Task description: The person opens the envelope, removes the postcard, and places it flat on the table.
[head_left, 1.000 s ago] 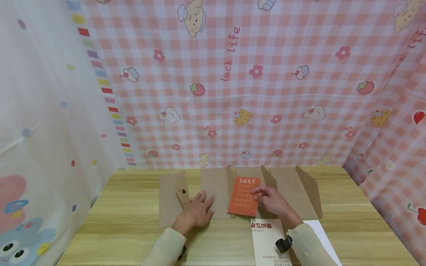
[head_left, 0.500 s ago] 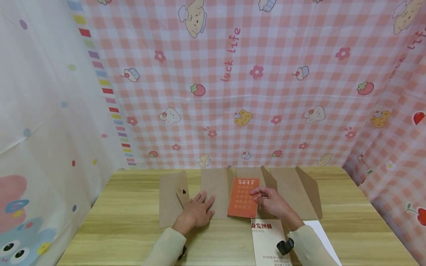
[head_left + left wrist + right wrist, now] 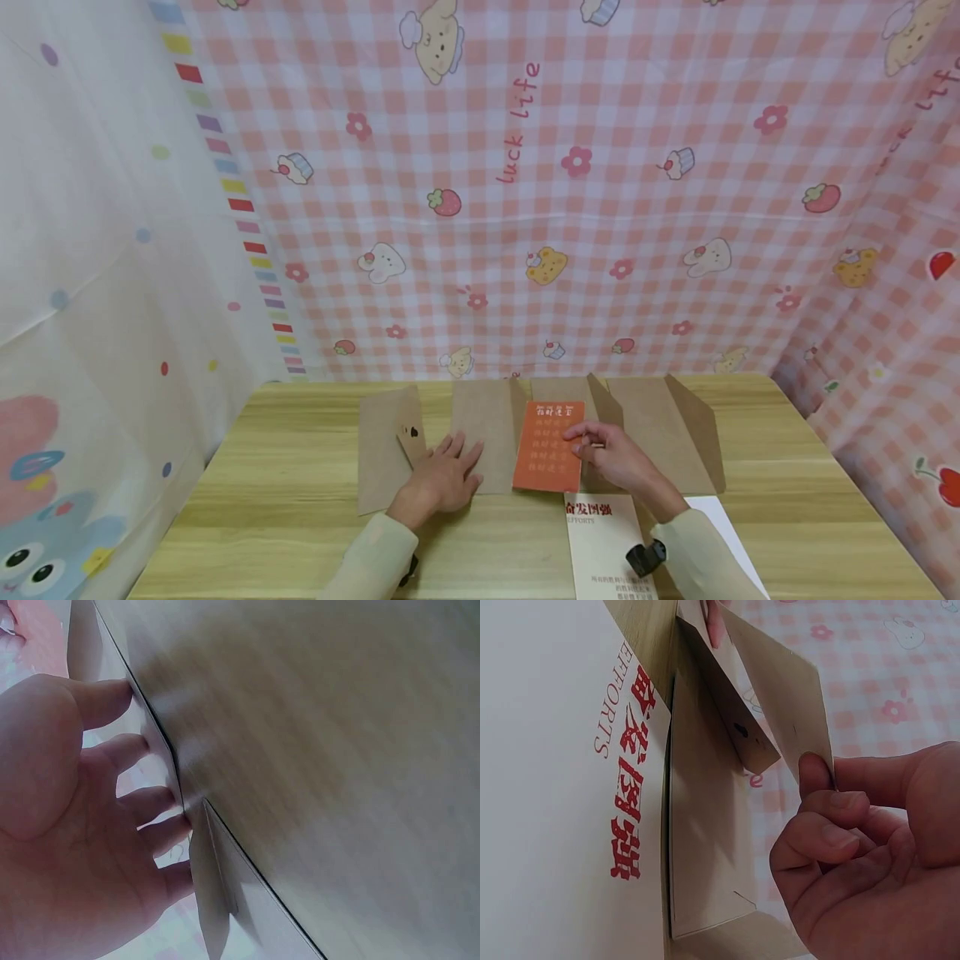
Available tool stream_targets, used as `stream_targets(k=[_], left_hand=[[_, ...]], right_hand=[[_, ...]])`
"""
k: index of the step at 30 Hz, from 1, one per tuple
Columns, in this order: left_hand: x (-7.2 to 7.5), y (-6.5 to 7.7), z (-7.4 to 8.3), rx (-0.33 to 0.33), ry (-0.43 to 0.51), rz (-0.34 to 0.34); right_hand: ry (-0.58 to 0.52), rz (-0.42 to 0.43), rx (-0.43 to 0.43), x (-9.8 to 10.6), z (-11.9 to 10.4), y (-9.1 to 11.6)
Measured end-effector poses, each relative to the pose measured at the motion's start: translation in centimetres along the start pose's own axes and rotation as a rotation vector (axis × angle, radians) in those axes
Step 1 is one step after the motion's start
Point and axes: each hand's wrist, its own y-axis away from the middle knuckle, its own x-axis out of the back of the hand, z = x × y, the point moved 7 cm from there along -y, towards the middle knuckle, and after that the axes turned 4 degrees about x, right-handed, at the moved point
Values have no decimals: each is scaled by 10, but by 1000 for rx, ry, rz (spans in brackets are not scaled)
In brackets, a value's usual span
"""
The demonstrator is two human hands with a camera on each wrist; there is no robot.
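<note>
An orange booklet [image 3: 548, 450] with white lettering stands out over the brown kraft pieces in the head view. My right hand [image 3: 617, 454] pinches its right edge between thumb and fingers. The right wrist view shows the booklet's plain brown back [image 3: 791, 697], raised off the pieces beneath. My left hand [image 3: 442, 477] lies with spread fingers across the facing edges of the left kraft piece [image 3: 384, 467] and the second kraft piece [image 3: 483, 429]. Folded flaps rise from the kraft pieces; the left flap [image 3: 410, 425] carries a dark spot. The booklet partly hides the third kraft piece [image 3: 558, 388].
Another kraft piece [image 3: 652, 433] with a raised flap lies to the right. Nearer me is a cream card [image 3: 600, 550] with red characters, partly under my right forearm, and a white sheet [image 3: 723, 525]. A checked cloth [image 3: 480, 208] hangs behind the wooden table [image 3: 262, 500].
The orange booklet has shifted and turned very slightly in my right hand, its lower edge a little nearer me. My left hand stays in place.
</note>
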Motion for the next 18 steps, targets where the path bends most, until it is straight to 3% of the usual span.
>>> stream_targets(k=[18], left_hand=[[-1,-1,-1,-2,-7,-1]], right_hand=[[29,-46,77,0,-10,8]])
